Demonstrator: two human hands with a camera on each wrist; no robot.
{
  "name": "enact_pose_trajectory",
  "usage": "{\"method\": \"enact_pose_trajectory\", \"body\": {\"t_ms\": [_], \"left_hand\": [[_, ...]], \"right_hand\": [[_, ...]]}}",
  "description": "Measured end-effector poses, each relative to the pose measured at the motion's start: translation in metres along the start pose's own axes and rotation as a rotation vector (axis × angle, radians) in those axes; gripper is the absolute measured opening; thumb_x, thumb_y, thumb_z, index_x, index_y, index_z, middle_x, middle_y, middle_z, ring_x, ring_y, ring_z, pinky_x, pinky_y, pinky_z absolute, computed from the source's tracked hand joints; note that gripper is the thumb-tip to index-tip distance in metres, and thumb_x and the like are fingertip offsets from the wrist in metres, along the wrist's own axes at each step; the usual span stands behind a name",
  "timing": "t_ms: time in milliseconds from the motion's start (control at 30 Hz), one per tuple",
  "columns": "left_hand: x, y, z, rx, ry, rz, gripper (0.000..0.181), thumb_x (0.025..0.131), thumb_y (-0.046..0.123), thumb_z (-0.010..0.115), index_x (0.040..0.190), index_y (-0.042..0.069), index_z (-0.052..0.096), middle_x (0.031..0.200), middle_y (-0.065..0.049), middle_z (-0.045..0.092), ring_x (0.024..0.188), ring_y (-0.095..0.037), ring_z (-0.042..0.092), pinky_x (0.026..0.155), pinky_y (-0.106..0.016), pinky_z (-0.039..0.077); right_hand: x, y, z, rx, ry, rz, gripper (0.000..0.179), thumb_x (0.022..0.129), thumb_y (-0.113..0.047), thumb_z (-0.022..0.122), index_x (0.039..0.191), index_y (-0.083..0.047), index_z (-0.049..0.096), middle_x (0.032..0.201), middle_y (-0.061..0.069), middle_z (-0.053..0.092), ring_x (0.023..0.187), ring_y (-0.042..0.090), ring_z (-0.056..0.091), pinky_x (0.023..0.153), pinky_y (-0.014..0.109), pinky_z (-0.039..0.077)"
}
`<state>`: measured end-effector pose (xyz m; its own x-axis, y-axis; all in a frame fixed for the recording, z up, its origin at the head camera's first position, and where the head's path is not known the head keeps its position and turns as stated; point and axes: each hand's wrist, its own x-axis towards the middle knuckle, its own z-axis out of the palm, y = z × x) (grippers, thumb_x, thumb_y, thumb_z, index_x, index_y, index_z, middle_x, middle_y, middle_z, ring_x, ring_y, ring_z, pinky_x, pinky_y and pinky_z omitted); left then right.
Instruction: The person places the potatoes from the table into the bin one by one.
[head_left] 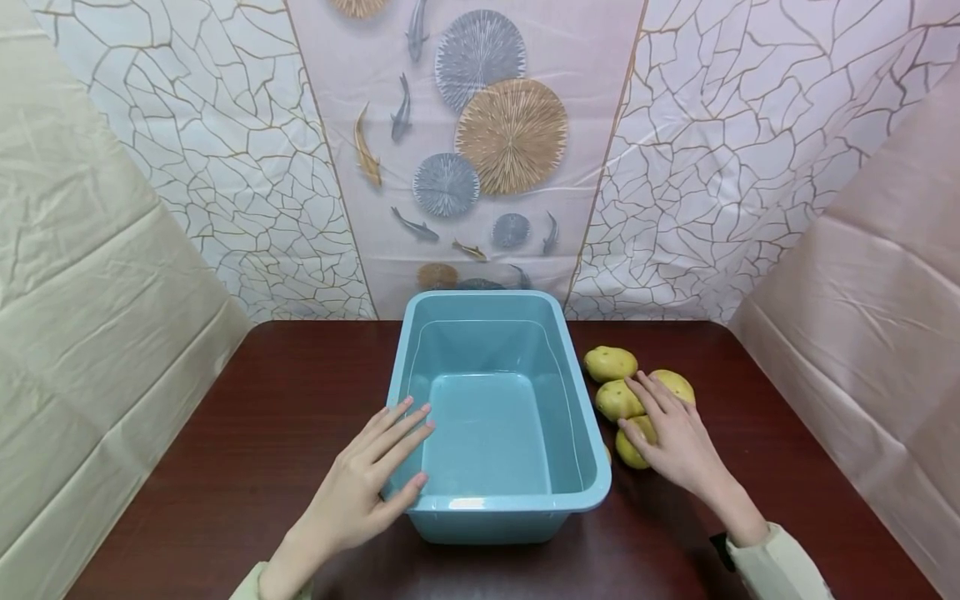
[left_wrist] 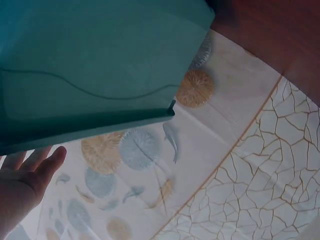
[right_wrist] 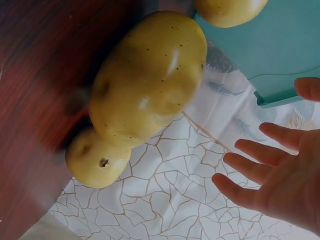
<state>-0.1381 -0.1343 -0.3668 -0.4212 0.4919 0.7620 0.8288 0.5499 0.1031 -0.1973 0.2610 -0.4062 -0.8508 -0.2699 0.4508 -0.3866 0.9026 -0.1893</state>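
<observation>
A light blue plastic basin (head_left: 480, 503) stands in the middle of the dark wooden table. My left hand (head_left: 363, 479) is over its near left rim, fingers spread and extended; whether they touch the rim I cannot tell. Right of the basin lies a group of yellow potatoes (head_left: 611, 364), smooth with dents and dark specks. Above the nearer ones hovers my right hand (head_left: 678, 442), its fingers apart and gripping nothing. In the right wrist view, a large potato (right_wrist: 150, 80) and a smaller potato (right_wrist: 95, 159) appear beside the extended fingers. The hand partly hides the group in the head view.
A small yellowish piece (head_left: 608, 455) shows beside the basin's right wall, mostly hidden. Behind the table hangs a patterned cloth (head_left: 675, 208). Plain beige cloths (head_left: 90, 333) slope down along both sides of the table (head_left: 225, 467).
</observation>
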Motion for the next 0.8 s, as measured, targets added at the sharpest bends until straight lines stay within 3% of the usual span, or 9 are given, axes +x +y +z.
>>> {"method": "enact_pose_trajectory", "body": {"t_ms": [300, 800], "left_hand": [[-0.005, 0.005, 0.007, 0.026, -0.08, -0.015, 0.044, 0.092, 0.033, 0.043, 0.13, 0.012, 0.046, 0.136, -0.005, 0.045, 0.131, -0.023, 0.035, 0.111, -0.036, 0.018], [-0.007, 0.007, 0.013, 0.078, -0.07, -0.013, 0.046, 0.093, 0.04, 0.035, 0.13, 0.015, 0.047, 0.136, -0.003, 0.045, 0.131, -0.025, 0.034, 0.11, -0.042, 0.018]], "right_hand": [[-0.002, 0.001, 0.005, -0.013, -0.008, -0.019, 0.059, 0.08, -0.029, 0.062, 0.13, -0.005, 0.044, 0.135, 0.023, 0.04, 0.124, 0.04, 0.035, 0.089, 0.057, 0.03], [-0.009, 0.005, 0.009, -0.063, -0.06, 0.021, 0.061, 0.076, -0.03, 0.065, 0.129, -0.008, 0.045, 0.134, 0.022, 0.041, 0.124, 0.041, 0.033, 0.088, 0.061, 0.032]]}}
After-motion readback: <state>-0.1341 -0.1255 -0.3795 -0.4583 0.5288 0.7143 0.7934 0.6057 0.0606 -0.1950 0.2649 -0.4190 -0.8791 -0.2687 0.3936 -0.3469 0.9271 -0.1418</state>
